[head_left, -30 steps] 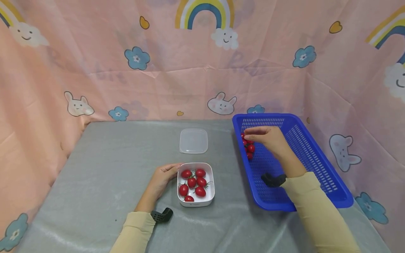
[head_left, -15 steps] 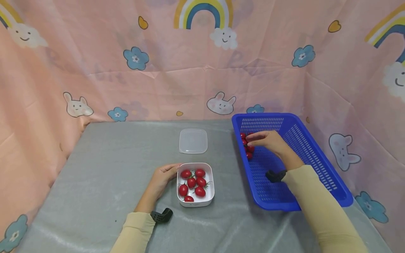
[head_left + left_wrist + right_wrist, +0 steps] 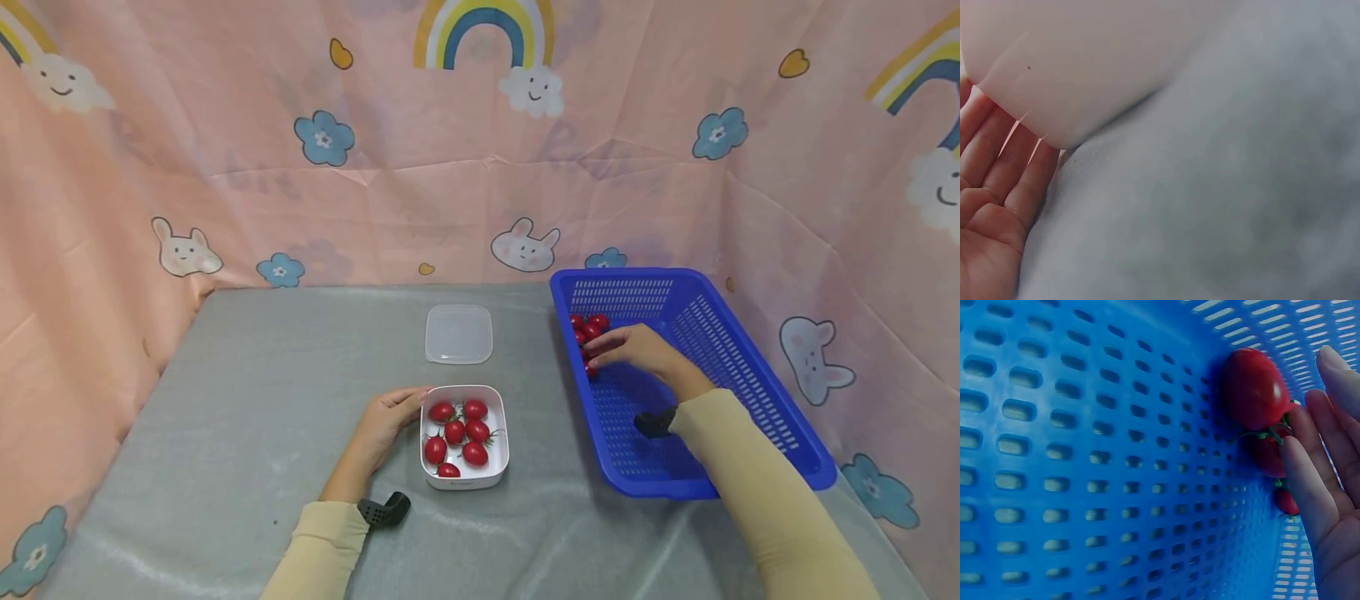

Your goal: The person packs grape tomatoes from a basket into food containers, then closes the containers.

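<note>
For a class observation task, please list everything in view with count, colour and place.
Tablecloth: one, grey, across the foreground
Backdrop: one, pink, printed, behind and beside
Box: one, white, centre
Boxed tomatoes: seven, red, inside the box
Lid: one, translucent, behind the box
Basket: one, blue, right side
Basket tomatoes: several, partly hidden, red, basket's left side
Wrist devices: two, black, one per arm
Sleeves: two, pale yellow, foreground
Left hand: one, bare, touching the box
Right hand: one, bare, at the basket tomatoes
</note>
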The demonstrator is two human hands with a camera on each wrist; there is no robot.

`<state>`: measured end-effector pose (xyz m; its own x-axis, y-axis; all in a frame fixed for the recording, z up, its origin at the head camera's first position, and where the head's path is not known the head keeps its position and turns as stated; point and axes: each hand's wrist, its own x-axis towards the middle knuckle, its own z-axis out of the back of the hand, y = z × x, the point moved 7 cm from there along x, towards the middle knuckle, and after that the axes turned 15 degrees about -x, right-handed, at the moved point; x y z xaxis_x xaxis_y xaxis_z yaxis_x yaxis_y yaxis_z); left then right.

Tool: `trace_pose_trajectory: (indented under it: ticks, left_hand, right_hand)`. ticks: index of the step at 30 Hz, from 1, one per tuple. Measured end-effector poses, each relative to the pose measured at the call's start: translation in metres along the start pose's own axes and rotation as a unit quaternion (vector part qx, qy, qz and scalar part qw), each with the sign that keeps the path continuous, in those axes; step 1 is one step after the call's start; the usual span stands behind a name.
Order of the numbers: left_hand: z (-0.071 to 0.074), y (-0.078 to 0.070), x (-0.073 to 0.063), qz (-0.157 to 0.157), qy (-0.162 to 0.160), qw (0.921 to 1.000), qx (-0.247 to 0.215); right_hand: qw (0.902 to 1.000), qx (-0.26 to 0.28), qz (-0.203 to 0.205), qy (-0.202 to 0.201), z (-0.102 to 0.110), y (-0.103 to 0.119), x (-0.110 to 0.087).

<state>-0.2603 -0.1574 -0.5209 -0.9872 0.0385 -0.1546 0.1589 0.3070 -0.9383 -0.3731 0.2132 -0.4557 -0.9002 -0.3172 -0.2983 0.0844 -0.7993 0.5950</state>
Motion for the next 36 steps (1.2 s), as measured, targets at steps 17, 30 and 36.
trace_pose_trajectory:
  ticks: [17, 30, 36]
  left_hand:
    - [0.0, 0.001, 0.002, -0.006, 0.005, 0.9997, -0.023]
    - [0.0, 0.001, 0.002, 0.004, 0.006, 0.9996, -0.027]
    - [0.0, 0.002, 0.002, 0.003, 0.002, 0.9997, -0.024]
  right_hand:
    - [0.9949, -0.099, 0.02, 0.011, -0.01, 0.007, 0.001]
    - [0.9962, 0.03, 0.004, -0.081, 0.035, 0.03, -0.019]
    - [0.9936, 0.062, 0.033, -0.088, 0.034, 0.056, -0.029]
